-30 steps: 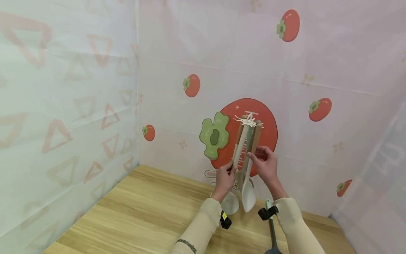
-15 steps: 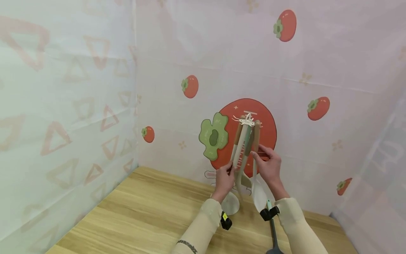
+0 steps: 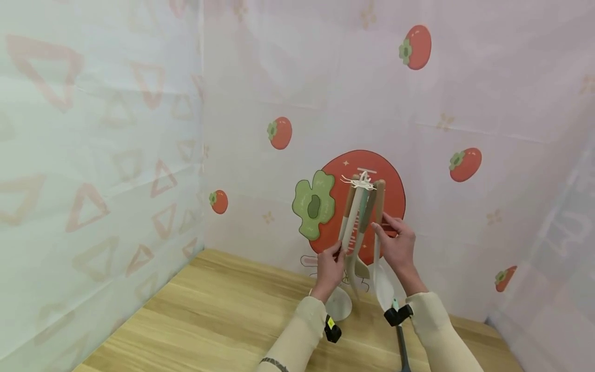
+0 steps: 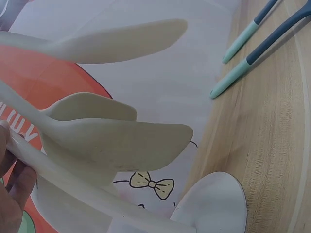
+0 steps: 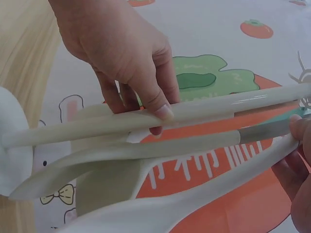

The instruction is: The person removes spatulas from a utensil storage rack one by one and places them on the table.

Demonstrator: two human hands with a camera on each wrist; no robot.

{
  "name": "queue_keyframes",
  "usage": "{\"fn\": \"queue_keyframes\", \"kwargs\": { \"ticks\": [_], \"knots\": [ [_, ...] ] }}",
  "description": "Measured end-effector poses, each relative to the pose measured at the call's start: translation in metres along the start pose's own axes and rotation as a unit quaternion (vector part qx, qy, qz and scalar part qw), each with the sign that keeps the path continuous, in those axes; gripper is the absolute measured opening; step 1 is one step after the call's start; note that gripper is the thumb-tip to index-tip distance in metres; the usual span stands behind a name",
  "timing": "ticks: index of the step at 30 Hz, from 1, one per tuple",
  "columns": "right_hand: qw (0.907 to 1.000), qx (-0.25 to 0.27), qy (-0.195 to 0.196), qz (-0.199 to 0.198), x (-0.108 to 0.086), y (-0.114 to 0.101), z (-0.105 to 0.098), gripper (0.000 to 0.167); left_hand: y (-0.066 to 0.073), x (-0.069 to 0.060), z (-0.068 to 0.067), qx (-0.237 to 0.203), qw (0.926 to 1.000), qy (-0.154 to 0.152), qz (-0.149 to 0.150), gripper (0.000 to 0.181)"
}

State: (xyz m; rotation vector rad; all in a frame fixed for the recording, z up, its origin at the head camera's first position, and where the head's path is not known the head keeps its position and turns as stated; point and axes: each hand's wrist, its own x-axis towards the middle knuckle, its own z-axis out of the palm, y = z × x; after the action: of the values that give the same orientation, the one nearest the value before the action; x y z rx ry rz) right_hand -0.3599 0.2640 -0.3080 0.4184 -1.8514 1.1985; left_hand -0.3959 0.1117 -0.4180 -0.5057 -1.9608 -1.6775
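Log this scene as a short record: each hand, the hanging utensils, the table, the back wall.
Left hand: pinches the handle of a round-headed white utensil
Right hand: pinches a white spoon with a wood-coloured handle
Hanging utensils: tops gathered at a white hooked rack
Table: wood-grain; two mint-handled utensils lie on it
Back wall: pale, printed with red fruit

The head view is bright, the wrist views duller.
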Motion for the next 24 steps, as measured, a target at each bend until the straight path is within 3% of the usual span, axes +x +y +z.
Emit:
{"fn": "queue_keyframes", "kwargs": {
  "ticks": [18,24],
  "knots": [
    [1.0,-0.007,0.004,0.003,-0.002,-0.001,-0.005,0.038,0.001,-0.002,-0.001,-0.011,0.9999,-0.006,-0.002,0.037],
    [0.9997,-0.022,0.005,0.003,-0.006,-0.019,-0.007,0.037,0.0,-0.001,-0.001,-0.004,1.0,-0.001,-0.004,0.037]
  ]
}}
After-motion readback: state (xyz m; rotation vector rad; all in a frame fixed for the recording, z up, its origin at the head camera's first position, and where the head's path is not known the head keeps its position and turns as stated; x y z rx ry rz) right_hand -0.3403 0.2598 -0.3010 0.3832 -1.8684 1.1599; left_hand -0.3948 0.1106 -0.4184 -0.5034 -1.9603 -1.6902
